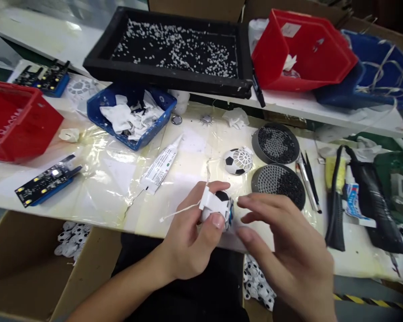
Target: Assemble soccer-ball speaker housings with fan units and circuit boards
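My left hand [195, 237] is closed around a small black-and-white soccer ball shell [206, 215]. A white plastic piece and a thin white wire with a small plug show on its upper left; something blue shows at its right side. Just right of it, my right hand [285, 241] is open, fingers apart, holding nothing. Beyond the hands lies another soccer ball half [235, 166] with a white lattice part on it. Beside that stand two round dark trays, an upper one [298, 145] and a lower one [302, 197], filled with small grey and black pieces.
A white glue tube [163, 163] lies left of centre, near a blue bin [94, 107] of white scraps. Red bins [23, 120] [302, 53] flank a black tray [168, 74] on the shelf. Tweezers [310, 179] and another tube [354, 197] lie right. Cardboard boxes below hold soccer balls.
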The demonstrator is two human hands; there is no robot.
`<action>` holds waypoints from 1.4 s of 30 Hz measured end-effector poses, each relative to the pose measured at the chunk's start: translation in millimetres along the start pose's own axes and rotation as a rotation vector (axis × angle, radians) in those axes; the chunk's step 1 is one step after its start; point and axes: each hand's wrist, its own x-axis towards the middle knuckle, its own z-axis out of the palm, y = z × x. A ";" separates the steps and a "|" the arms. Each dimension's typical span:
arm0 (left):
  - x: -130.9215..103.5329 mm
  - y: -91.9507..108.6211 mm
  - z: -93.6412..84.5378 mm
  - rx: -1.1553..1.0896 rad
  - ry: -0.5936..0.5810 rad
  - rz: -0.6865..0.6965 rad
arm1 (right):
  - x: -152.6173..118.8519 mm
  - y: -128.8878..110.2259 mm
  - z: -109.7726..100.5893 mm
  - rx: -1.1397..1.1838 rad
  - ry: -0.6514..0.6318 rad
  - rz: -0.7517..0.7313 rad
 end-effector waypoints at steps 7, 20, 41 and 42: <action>2.6 1.6 -2.6 0.022 -0.036 0.023 | 8.1 0.8 6.2 -0.078 -0.033 -0.105; 2.5 2.0 -0.8 0.117 -0.056 0.033 | 3.5 -15.6 19.9 -0.322 0.084 -0.130; 5.5 7.5 -0.6 0.121 -0.098 -0.043 | 0.8 -21.3 29.3 -0.409 0.169 -0.135; 5.4 7.6 -0.5 0.115 -0.097 -0.051 | 0.8 -21.7 29.6 -0.406 0.173 -0.131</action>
